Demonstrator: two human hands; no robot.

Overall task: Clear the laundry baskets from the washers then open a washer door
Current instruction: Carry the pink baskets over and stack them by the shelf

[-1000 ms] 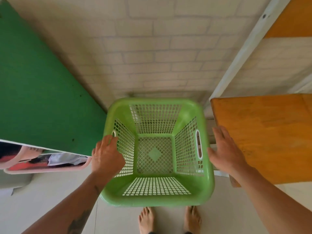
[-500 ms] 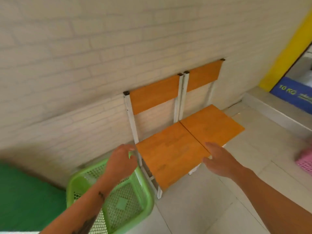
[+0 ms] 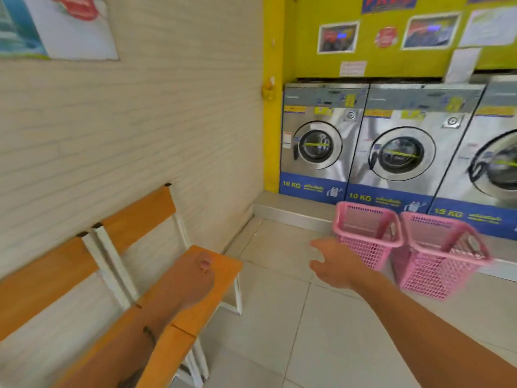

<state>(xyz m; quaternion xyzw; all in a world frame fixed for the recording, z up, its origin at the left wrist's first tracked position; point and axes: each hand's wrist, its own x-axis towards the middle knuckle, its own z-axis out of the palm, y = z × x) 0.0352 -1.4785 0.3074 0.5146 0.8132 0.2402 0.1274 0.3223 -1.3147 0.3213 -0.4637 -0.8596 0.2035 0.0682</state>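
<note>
Reached an empty, spread right hand (image 3: 335, 264) toward two pink laundry baskets (image 3: 366, 233) just beyond it before the washers (image 3: 319, 141); left hand (image 3: 195, 278) empty, loosely curled.

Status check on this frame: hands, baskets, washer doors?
Both hands empty: right hand open, reaching toward the baskets; left hand over the wooden chairs. Two pink baskets on the floor before the washers. Visible doors shut.
</note>
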